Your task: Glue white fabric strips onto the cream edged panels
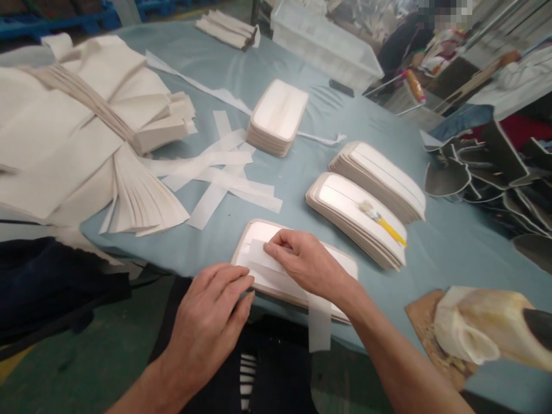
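In front of me, at the table's near edge, lies a white rounded panel [345, 267] with a beige rim. My right hand [304, 259] is above it, thumb and forefinger pinched on a thin whitish strip [263, 259] that lies along the panel. Another piece of strip [319, 325] hangs down over the panel's front edge. My left hand [215, 305] rests at the panel's left front corner, fingers stretched out, holding nothing. Loose translucent strips [228, 178] lie crossed on the table beyond the panel.
Stacked panels [278, 115] stand farther back, and two long stacks [379, 178] sit to the right, one bearing a yellow-handled brush [388, 227]. Bundled beige sheets [86, 126] cover the left. A stained container [478, 322] stands at right; a white bin [323, 46] is behind. Another person is at upper right.
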A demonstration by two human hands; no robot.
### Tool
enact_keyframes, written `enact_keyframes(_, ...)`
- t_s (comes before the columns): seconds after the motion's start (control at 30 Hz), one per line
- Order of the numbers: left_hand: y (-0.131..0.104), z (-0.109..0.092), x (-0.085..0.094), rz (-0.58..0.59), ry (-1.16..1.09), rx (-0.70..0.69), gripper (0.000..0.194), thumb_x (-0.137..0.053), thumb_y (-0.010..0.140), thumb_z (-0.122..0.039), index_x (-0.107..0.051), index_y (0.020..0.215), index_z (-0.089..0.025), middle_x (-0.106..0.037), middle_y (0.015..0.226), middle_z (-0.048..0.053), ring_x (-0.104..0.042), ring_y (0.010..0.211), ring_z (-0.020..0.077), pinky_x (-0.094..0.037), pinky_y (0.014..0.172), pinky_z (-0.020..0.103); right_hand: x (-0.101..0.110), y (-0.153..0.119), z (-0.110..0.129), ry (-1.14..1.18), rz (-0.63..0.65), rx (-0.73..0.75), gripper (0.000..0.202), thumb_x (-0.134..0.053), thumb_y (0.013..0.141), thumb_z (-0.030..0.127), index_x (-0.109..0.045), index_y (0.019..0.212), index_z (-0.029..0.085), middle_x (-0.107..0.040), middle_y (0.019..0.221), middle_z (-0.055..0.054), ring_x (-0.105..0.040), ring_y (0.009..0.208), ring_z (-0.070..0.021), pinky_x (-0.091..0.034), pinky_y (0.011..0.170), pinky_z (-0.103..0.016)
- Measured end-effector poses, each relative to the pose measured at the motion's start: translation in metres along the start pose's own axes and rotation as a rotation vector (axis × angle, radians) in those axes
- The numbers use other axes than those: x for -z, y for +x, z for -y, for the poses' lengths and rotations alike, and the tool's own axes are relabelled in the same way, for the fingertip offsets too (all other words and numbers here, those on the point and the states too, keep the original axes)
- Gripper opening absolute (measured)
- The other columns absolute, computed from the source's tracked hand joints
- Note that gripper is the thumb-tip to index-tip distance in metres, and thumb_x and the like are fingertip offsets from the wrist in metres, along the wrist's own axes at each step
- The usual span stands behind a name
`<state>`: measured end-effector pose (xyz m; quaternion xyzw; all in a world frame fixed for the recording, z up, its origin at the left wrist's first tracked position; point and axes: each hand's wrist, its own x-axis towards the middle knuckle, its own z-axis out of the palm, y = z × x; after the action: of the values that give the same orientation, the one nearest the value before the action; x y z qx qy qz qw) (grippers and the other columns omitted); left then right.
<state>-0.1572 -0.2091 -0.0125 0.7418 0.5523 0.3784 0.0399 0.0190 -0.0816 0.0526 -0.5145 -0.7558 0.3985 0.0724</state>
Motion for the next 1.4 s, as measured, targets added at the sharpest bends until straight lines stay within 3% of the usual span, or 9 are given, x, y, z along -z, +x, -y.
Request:
enact_keyframes(0.23,-0.003,0.014,-0.005,0.000,0.034,0.000,0.017,-0.065,0.100,-0.011,-0.068,0.115,-0.018,-0.078,0.115,0.009,-0.068,0.112,0.0243,-0.056,0.105,0.041,-0.006,0.005,0.010,-0.088,-0.016,-0.156,0.023,-0.063,0.099,0.042,-0.070,0.093,0.021,-0.062,0.072,0.002,-0.048,0.068,-0.0163,-0.032,0.067,-0.028)
enact_keyframes(0.7,-0.011,0.022,-0.010,0.029,-0.002,0.007,0.019,-0.064,0.100,-0.010,-0.066,0.117,-0.017,-0.076,0.117,0.010,-0.066,0.114,0.0258,-0.055,0.104,0.043,-0.020,0.014,0.026,-0.243,-0.071,-0.281,0.027,-0.065,0.099,0.042,-0.075,0.084,0.022,-0.072,0.076,-0.002,-0.057,0.070,-0.0187,-0.031,0.067,-0.031)
enact_keyframes(1.03,-0.013,0.022,-0.013,0.024,-0.025,0.036,0.019,-0.065,0.100,-0.011,-0.067,0.118,-0.017,-0.075,0.118,0.010,-0.065,0.113,0.0245,-0.055,0.104,0.042,-0.028,0.016,0.024,-0.371,-0.074,-0.287,0.028,-0.061,0.102,0.041,-0.079,0.092,0.022,-0.081,0.093,-0.009,-0.068,0.085,-0.0244,-0.032,0.069,-0.032)
enact_keyframes(1.4,-0.015,0.023,-0.014,0.024,-0.028,0.052,0.017,-0.065,0.101,-0.012,-0.068,0.117,-0.018,-0.076,0.119,0.009,-0.065,0.113,0.0243,-0.054,0.104,0.042,-0.029,0.019,0.032,-0.471,-0.038,-0.318,0.032,-0.055,0.105,0.039,-0.082,0.100,0.023,-0.084,0.102,-0.009,-0.075,0.098,-0.0264,-0.036,0.073,-0.033)
